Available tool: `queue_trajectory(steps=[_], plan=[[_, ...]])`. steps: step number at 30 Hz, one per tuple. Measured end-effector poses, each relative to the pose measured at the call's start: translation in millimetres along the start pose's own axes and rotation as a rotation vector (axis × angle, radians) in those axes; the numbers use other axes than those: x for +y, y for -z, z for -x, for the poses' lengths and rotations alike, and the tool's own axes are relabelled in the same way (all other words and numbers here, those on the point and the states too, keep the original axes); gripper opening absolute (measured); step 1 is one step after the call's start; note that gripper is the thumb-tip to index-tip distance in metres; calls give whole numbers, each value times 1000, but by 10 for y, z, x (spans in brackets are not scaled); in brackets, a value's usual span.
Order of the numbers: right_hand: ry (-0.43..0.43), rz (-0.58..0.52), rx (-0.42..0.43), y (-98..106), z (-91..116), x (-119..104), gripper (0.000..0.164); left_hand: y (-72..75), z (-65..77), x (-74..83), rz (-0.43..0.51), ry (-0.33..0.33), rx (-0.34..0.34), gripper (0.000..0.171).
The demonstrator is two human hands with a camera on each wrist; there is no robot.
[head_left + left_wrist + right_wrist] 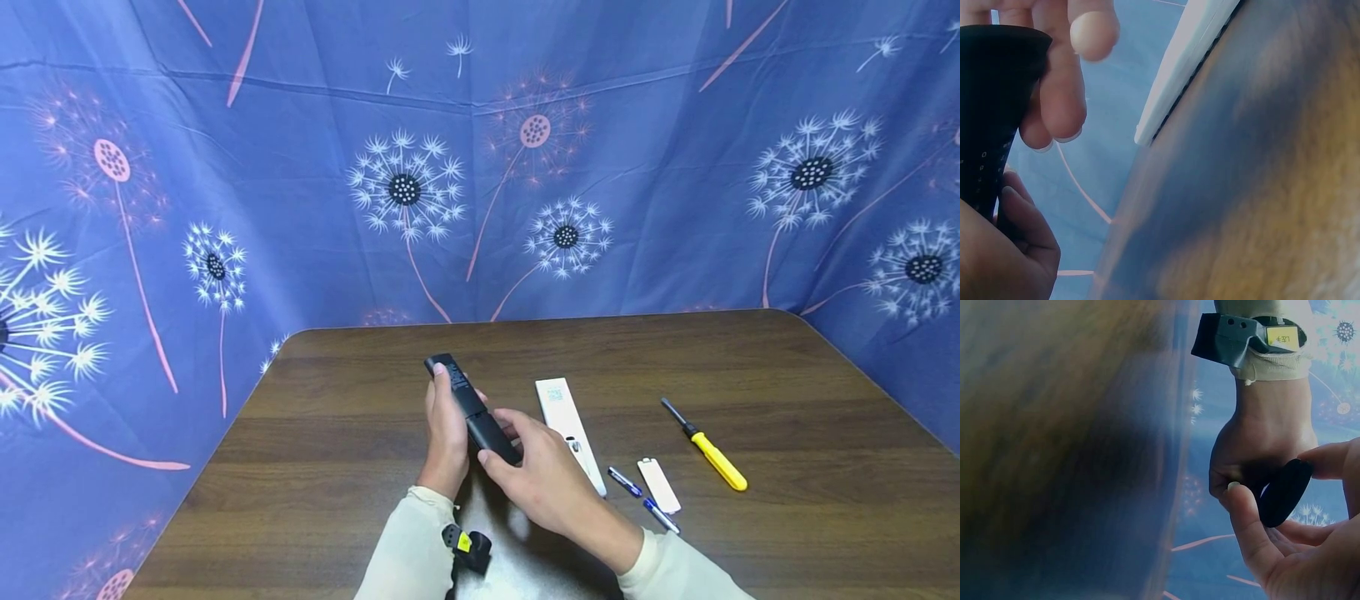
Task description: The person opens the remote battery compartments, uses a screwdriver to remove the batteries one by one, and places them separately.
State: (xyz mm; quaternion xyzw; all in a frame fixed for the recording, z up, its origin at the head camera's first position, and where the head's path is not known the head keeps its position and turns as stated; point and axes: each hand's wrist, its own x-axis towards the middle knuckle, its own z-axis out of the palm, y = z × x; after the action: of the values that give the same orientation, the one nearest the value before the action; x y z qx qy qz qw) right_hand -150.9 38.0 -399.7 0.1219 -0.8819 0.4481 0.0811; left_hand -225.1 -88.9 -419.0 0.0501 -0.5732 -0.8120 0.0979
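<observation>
A black remote control [487, 435] is held above the table, its back with printed text turned up. My left hand [447, 437] grips its upper part, the thumb lying along the back. At the lower end my right hand [543, 471] pinches the remote between thumb and fingers. In the right wrist view the end of the black remote [1285, 492] shows between the right thumb and fingers. The left wrist view catches its button side [991, 112]. Right of the hands lies a white remote control [564, 408], back up, partly hidden behind the right hand.
Two blue-and-silver batteries [624, 481] lie beside a small white battery cover [658, 485], right of the white remote. Farther right is a screwdriver [716, 458] with a yellow handle. A blue dandelion-print cloth [480, 183] hangs behind the wooden table [337, 400].
</observation>
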Motion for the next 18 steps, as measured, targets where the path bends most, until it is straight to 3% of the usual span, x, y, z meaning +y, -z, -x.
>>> queue_trajectory(steps=[7,18], plan=[[6,1,-10,-5,18,2,49,17,15,8,-49,4,21,58],[-4,48,-7,18,44,-16,49,7,13,10,-60,-32,17,52]])
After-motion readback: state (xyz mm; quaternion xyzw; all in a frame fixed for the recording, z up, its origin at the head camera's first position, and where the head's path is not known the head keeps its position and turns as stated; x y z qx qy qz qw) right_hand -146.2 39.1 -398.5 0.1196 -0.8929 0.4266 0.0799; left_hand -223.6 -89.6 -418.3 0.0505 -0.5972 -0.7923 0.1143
